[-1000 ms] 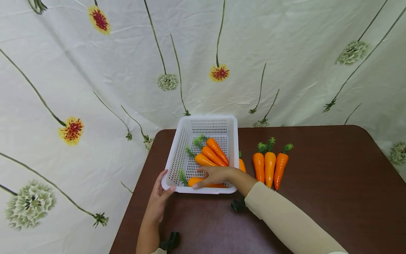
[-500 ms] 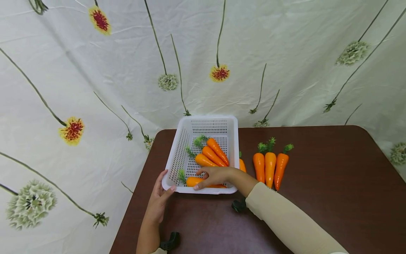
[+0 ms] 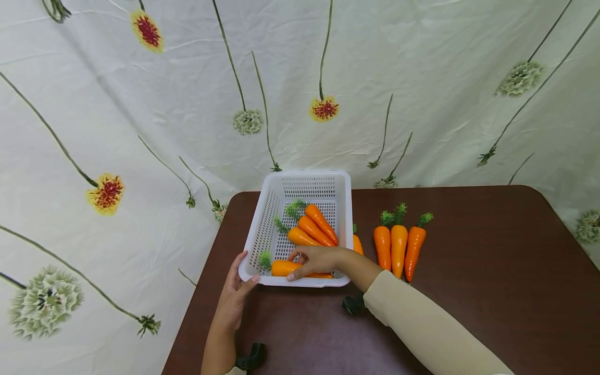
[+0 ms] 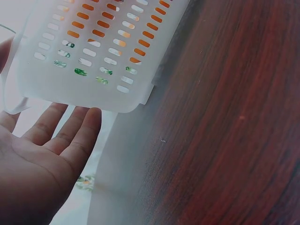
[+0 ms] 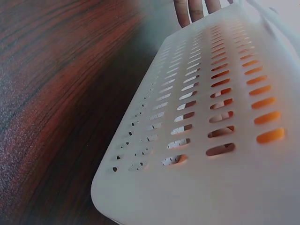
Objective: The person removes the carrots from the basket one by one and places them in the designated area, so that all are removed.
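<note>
The white basket (image 3: 348, 208) sits on the brown table (image 3: 492, 250) and serves as the reference for all positions below.

Left hand (image 3: 236, 291): located at the near left corner of the basket. The thumb lies on the near rim and the fingers lie against the outside, so the hand grasps the corner between them. The left wrist view shows these fingers nearly straight at the corner.

Right hand (image 3: 316, 260): reaches over the right rim into the near part of the basket. Thumb and fingers are bent about the held carrot (image 3: 283, 268) and grasp it; some fingertips are hidden. This carrot lies crosswise inside the basket, just beside the near wall, green leaves to the left and tip to the right.

Basket contents, additional: 3 grouped carrots (image 3: 315, 229), placed side by side beyond the right hand, leaves toward the left wall, tips toward the right wall. In the right wrist view, orange shows through the wall slots.

Outside the basket: 1 partly hidden carrot (image 3: 358, 245) lies just beside the right wall. Farther right, 3 outer carrots (image 3: 399, 245) lie in a row, leaves pointing away from the person.

Behind the basket hangs a flower-print cloth (image 3: 422, 78). A beige sleeve (image 3: 417, 317) covers the right forearm.
</note>
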{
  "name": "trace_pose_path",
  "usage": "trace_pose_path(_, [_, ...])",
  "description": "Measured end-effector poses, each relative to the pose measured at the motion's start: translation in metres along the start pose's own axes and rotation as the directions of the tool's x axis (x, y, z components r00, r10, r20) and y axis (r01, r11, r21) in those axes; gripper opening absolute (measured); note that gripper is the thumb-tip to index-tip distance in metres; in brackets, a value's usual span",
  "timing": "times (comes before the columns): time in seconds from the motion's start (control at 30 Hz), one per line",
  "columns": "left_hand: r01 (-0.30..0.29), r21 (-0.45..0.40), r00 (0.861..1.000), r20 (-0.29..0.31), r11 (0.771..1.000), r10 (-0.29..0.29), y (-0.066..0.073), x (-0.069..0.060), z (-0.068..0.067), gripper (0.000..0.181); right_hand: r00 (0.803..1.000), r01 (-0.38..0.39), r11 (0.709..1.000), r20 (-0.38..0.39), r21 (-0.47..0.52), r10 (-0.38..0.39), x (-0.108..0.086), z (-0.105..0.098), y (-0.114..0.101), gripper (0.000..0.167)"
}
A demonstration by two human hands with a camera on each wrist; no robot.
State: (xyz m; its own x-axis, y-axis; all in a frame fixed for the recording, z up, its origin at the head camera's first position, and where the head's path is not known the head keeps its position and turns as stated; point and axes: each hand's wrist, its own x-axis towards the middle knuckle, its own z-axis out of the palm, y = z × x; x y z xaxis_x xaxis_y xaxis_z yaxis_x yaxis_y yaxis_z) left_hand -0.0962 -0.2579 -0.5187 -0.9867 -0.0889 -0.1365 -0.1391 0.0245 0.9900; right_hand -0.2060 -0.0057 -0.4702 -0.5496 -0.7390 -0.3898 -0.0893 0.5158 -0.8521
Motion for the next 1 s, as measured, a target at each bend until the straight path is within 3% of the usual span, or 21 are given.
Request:
trace_pose_path(0.4, [-0.011,0.003,1.0,0.0,1.0,0.011,-0.001,0.0005,-0.0006,0.07,0.998,0.042,0.998,-0.04,0.04,-0.041,-0.0004,-0.0019,-0.0003,0.045])
trace_pose_path(0.77, [-0.013,0.007,1.0,0.0,1.0,0.013,-0.0005,0.0005,-0.0002,0.07,0.995,0.052,0.979,-0.093,0.197,-0.034,-0.0029,-0.002,-0.0002,0.046])
trace_pose_path(1.0, [-0.01,-0.004,1.0,0.001,1.0,0.01,-0.0009,0.0001,-0.001,0.071,0.994,0.08,0.973,-0.092,0.215,-0.061,-0.0029,-0.0031,0.0011,0.046])
